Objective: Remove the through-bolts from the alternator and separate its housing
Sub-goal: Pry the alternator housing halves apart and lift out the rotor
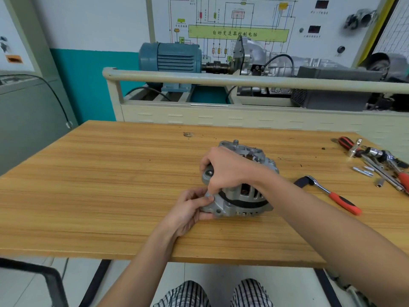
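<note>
Head view: nearest are the person's knees in checked cloth, below the front edge of the wooden table (110,196). Both bare forearms reach in over that edge to the alternator (241,191), which sits on the tabletop a little right of centre. The left hand (192,209) is curled round the lower left corner of its grey housing, thumb and fingers pinching a mounting ear. The right hand (225,169) lies over the top of the housing, fingers bent down around it, the fingertips meeting the left hand's at that same ear.

To the right of the alternator lies a ratchet (329,191) with a red and black handle. Farther right, near the table's edge, is a heap of tools (380,160) and a few loose bolts (363,170).

Beyond the table stands a cream bench with a blue motor (170,58) and, behind it, a wiring diagram board (239,32).
</note>
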Demonstrator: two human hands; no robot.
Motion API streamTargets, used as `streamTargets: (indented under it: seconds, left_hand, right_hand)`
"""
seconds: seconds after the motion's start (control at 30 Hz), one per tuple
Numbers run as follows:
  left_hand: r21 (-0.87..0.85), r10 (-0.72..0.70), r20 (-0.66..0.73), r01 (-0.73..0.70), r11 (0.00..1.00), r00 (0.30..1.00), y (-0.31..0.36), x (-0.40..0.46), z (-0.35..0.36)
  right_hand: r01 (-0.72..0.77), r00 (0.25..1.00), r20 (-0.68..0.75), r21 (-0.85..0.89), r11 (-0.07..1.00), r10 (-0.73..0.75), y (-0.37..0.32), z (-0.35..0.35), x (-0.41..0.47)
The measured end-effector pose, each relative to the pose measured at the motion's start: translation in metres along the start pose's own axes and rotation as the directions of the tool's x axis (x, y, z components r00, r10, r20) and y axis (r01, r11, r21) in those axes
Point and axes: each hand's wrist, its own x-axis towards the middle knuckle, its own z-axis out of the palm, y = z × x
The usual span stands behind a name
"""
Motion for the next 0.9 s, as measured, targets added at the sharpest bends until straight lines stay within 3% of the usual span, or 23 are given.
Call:
streamTargets:
  seconds: [0.2,0.3,0.4,0.47,0.53,0.57,0.67,0.73,0.8,0.9]
  left_hand:
    - [-0.047,0.0,0.014,0.001,0.999,1.0,0.0,0.001,0.0]
    - [-0.054,-0.022,-0.004,0.021,0.998,1.0,0.001,0.001,0.0]
    - [0.157,0.061,-0.26,-0.02,0.987,0.964,0.004,0.003,0.006]
    - [0.26,0.198,-0.391,-0.099,0.961,0.899,0.012,-0.001,0.015]
    - [0.234,0.286,-0.361,-0.21,0.949,0.888,0.023,-0.008,0.029]
    - [0.193,0.278,-0.341,-0.223,0.956,0.898,0.028,-0.009,0.037]
    - [0.138,0.225,-0.393,-0.185,0.973,0.892,0.032,-0.004,0.06]
    - [-0.001,0.2,-0.507,-0.232,0.973,0.839,0.028,0.003,0.072]
    - [-0.119,0.184,-0.586,-0.309,0.944,0.789,0.022,0.008,0.081]
    - [-0.149,0.215,-0.638,-0.392,0.908,0.74,0.014,0.017,0.09]
  right_hand:
    - [0.022,0.999,0.023,0.018,1.0,-0.023,-0.001,-0.002,-0.001]
    - [0.098,0.995,0.003,0.145,0.985,-0.1,0.0,-0.011,-0.007]
    - [0.097,0.983,-0.183,0.368,0.925,-0.031,0.015,-0.034,-0.018]
    - [0.059,0.913,-0.376,0.511,0.858,0.161,0.039,-0.048,-0.027]
    - [-0.037,0.807,-0.446,0.616,0.787,0.387,0.066,-0.048,-0.034]
    - [-0.097,0.782,-0.414,0.657,0.748,0.466,0.078,-0.043,-0.036]
    - [-0.232,0.801,-0.178,0.788,0.57,0.572,0.102,-0.016,-0.039]
    - [-0.204,0.818,-0.049,0.907,0.369,0.574,0.105,-0.001,-0.042]
    - [-0.083,0.833,-0.048,0.974,0.21,0.551,0.105,0.008,-0.044]
    - [0.065,0.776,-0.152,0.985,0.163,0.612,0.101,0.017,-0.042]
